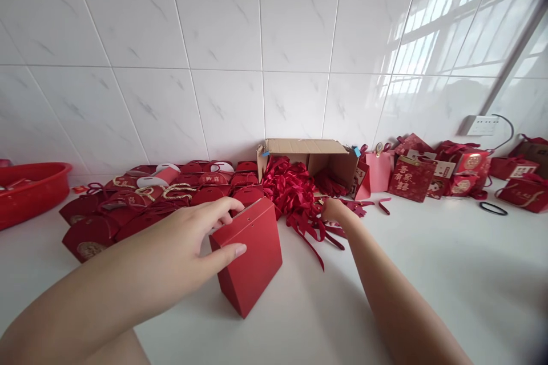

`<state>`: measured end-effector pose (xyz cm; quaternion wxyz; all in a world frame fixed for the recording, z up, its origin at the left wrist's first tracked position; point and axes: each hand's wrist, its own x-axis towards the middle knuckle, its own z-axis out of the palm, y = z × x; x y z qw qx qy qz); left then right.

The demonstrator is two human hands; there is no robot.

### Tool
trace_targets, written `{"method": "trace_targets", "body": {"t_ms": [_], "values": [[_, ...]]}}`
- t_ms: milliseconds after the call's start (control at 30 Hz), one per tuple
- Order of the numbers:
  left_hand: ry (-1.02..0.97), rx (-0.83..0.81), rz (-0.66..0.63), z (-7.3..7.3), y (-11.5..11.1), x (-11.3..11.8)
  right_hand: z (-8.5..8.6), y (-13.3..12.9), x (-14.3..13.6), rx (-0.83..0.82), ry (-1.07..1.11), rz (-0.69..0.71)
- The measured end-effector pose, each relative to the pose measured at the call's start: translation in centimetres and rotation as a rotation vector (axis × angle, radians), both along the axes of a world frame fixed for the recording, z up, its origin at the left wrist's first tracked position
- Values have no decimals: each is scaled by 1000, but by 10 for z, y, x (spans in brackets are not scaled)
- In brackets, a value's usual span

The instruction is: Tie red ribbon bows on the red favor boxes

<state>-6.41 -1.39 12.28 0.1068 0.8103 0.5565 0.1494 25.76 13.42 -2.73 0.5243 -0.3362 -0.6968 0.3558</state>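
Observation:
A plain red gift box (pixel 252 262) stands upright on the white table, with two small holes near its top edge. My left hand (pixel 214 234) grips its upper part, the thumb on the front face and the fingers over the far side. Farther right, my right hand (pixel 334 211) reaches into the loose dark red ribbons at the mouth of a cardboard box. A heap of red ribbon (pixel 291 188) spills out beside it, some strips trailing forward. The right fingertips look closed, but what lies between them is too small to make out.
The open cardboard box (pixel 308 146) lies against the tiled wall. Many red gift boxes (pixel 128 199) crowd the left, near a red plastic basin (pixel 34 194). Decorated gift bags (pixel 413 177), a black ring (pixel 493 209) and a power socket (pixel 482 125) are on the right.

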Motion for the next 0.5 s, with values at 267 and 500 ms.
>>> {"method": "trace_targets", "body": {"t_ms": [267, 500], "values": [[-70, 342, 72, 9, 3, 8, 91, -46, -21, -84, -113, -256], [-402, 462, -265, 23, -18, 49, 123, -107, -62, 121, 325, 557]]}}
